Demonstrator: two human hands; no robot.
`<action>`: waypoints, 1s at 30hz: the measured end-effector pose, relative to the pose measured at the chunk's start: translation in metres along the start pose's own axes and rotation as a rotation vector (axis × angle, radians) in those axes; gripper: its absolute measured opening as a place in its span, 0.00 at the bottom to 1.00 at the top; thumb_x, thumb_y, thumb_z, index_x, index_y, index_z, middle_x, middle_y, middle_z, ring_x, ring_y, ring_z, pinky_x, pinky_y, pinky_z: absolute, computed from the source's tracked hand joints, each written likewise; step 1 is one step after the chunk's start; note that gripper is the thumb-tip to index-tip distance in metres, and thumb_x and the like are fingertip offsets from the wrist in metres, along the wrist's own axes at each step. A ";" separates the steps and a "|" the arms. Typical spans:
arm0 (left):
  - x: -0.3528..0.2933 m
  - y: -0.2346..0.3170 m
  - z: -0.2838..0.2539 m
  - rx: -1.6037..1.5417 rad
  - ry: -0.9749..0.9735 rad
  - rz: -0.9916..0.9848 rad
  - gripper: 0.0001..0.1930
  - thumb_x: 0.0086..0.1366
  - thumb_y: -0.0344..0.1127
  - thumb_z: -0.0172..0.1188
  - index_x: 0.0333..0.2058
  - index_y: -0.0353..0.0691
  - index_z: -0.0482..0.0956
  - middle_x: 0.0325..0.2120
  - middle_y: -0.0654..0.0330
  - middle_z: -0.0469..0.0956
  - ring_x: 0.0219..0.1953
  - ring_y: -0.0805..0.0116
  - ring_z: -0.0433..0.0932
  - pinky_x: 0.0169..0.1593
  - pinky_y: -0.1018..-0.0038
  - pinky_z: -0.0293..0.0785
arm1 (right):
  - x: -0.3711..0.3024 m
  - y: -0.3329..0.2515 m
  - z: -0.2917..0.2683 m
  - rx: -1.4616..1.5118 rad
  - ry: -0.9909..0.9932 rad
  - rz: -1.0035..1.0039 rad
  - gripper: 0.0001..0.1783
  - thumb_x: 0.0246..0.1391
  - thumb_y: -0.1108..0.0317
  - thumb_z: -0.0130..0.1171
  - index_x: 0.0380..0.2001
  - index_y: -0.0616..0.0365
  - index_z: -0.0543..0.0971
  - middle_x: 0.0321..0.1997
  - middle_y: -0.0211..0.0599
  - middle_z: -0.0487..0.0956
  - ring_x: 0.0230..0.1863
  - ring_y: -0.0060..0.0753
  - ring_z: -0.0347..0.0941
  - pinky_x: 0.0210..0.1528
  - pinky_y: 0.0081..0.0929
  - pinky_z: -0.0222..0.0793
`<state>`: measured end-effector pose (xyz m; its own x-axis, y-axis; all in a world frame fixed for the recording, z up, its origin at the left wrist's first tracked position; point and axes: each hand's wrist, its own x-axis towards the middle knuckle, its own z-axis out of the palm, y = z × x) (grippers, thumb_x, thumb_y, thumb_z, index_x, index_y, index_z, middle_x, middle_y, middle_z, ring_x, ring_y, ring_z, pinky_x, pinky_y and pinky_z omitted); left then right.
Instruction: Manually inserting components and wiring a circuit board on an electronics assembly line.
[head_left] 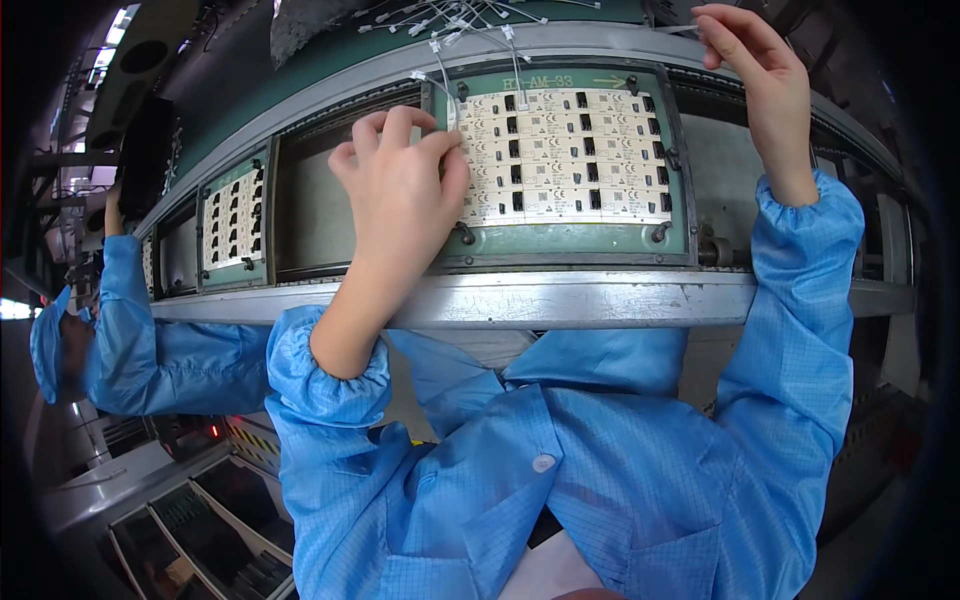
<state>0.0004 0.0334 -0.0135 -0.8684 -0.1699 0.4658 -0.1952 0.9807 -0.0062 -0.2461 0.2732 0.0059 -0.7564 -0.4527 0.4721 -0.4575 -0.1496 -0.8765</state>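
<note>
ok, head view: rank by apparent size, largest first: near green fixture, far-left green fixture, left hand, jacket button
1. Near green fixture
2. Left hand and far-left green fixture: too close to rank; the fixture sits farther from the camera
3. Jacket button

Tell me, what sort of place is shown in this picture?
Probably an electronics assembly line: a green fixture holding white boards with black components sits between metal rails, and a blue-clad co-worker appears at left.
</note>
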 end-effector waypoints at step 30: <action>0.101 0.012 0.035 -0.520 -0.065 -0.066 0.09 0.66 0.36 0.65 0.43 0.46 0.87 0.37 0.57 0.87 0.38 0.57 0.85 0.50 0.63 0.72 | -0.032 0.029 0.054 -0.775 -0.413 -0.483 0.09 0.56 0.74 0.64 0.41 0.59 0.82 0.37 0.36 0.81 0.44 0.43 0.77 0.47 0.35 0.72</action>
<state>-0.1055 0.0245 0.0028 -0.8914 -0.2225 0.3947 -0.0128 0.8831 0.4690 -0.2101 0.2358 -0.0396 -0.2547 -0.7867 0.5624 -0.9624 0.1495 -0.2268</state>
